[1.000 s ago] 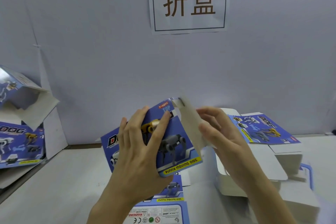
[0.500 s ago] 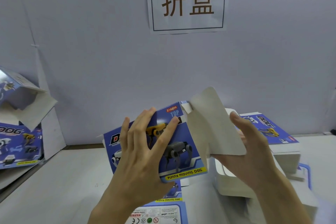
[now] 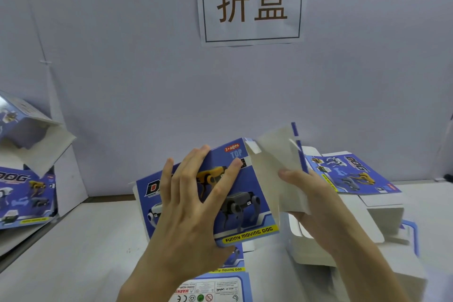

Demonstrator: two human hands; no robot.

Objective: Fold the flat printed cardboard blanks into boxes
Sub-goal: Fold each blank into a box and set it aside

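A half-opened printed blank (image 3: 245,206), marked "3+ages", "TOP" and "FUNNY MOVING DOG", is held above the table (image 3: 81,252) at centre. Its printed face is covered by the left hand (image 3: 188,206), with the fingers spread flat and the thumb hooked under the lower edge. Its white side flap (image 3: 274,169) is pinched by the right hand (image 3: 316,203). "折盒" is printed on a wall sign (image 3: 252,2). Flat "DOG" blanks (image 3: 348,174) are stacked just to the right. White tabletop is seen between the held blank and the folded boxes (image 3: 24,193) at the left edge.
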